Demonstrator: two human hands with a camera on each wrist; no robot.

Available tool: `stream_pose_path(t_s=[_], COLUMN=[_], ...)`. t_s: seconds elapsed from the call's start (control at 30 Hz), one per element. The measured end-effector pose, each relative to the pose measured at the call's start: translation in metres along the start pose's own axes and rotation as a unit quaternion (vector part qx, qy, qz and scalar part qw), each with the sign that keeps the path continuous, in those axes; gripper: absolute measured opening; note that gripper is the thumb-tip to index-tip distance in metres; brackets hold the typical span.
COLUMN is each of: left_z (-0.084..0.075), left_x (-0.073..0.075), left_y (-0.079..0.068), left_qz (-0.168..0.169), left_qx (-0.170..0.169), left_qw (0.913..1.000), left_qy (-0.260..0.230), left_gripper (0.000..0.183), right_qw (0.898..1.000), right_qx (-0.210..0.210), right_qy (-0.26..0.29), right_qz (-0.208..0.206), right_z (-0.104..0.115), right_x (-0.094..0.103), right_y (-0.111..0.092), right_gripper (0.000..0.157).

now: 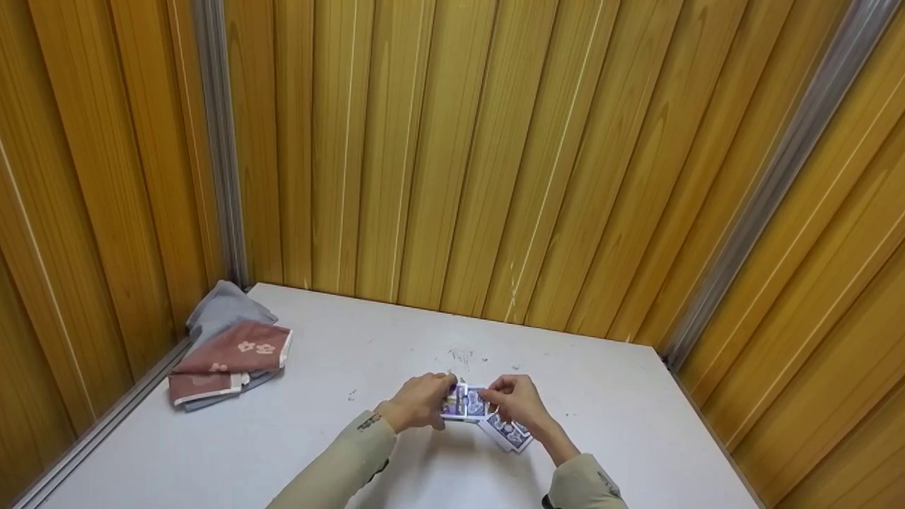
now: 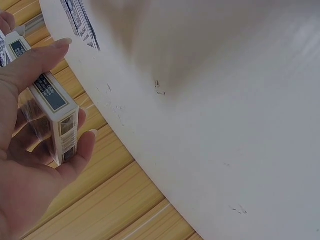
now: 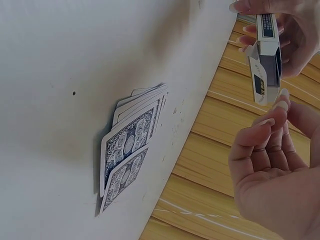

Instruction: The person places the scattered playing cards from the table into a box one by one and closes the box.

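Note:
My left hand grips a playing card box, thumb on one narrow side and fingers around the other. In the right wrist view the box's end stands open, with a white flap folded outward. At that open end, my right hand has its thumb and fingertips together on the box's edge, the other fingers curled. Below it, a loose fanned pile of blue-and-white patterned playing cards lies face down on the white table. Whether cards are inside the box cannot be told.
A folded red and grey cloth with white flowers lies at the table's left back corner. Wood-patterned walls close in the back and both sides, with metal posts at the corners. Small dark marks dot the tabletop.

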State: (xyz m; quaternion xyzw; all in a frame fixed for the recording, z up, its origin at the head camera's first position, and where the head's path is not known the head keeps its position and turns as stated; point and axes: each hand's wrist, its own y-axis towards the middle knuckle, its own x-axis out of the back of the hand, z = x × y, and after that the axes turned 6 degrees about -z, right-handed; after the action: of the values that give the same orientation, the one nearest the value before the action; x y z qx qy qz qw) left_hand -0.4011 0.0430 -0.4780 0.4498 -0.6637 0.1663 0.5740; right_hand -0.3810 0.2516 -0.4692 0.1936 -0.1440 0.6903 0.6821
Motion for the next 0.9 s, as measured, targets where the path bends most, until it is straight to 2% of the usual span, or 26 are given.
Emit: stream_pose_path(t_s=[0.33,0.57,0.63,0.8,0.9], left_z=[0.000,0.000,0.000,0.002,0.003], left_x=[-0.004,-0.007,-0.006,-0.005,-0.006], left_y=[0.001,0.002,0.001,0.001,0.001], left_qz=[-0.008,-0.015,-0.017,-0.018,-0.021], left_qx=[-0.014,-0.012,-0.008,0.007,0.011], left_qw=[0.9996,0.9997,0.9997,0.9997,0.9996], left_qy=[0.021,0.018,0.016,0.015,0.016], left_gripper=[0.065,0.063,0.062,0.058,0.059], right_qw=[1.000,0.996,0.996,0.994,0.992], right_qx=[0.024,0.074,0.075,0.041,0.021], right_qy=[-0.012,-0.038,-0.041,-0.026,-0.015], right_qz=[-0.005,-0.008,0.010,0.099,0.123], right_z=[0.002,0.008,0.011,0.021,0.022], right_x=[-0.010,-0.019,-0.022,-0.031,-0.031], right_y=[0.001,-0.005,-0.007,-0.015,-0.018], right_gripper=[0.019,0.018,0.023,0.042,0.049])
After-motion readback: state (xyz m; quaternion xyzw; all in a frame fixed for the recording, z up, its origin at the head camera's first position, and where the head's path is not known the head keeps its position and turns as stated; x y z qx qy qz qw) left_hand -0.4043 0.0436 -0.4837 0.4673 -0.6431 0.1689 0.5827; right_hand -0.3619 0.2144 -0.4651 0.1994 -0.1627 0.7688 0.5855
